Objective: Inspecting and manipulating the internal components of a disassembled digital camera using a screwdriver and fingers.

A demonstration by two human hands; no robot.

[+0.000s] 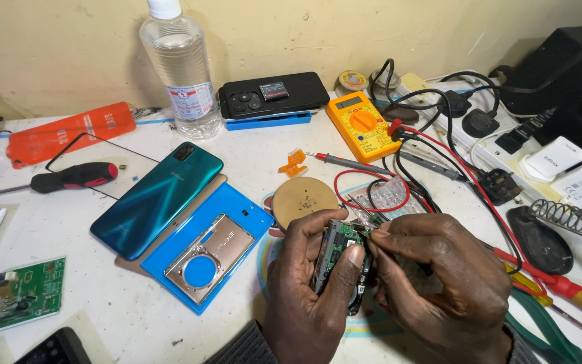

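The left hand is gripping a small green board between thumb and fingers. The right hand is pinching its top edge.

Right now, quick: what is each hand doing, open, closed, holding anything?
Left hand: closed on the small device with the green circuit board.
Right hand: fingers pinched at the device's top edge; whether they hold anything cannot be told.

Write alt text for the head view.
Two bare hands, left hand and right hand, hold a small green circuit board above a cluttered white workbench. A teal phone back cover lies left, a yellow multimeter behind.
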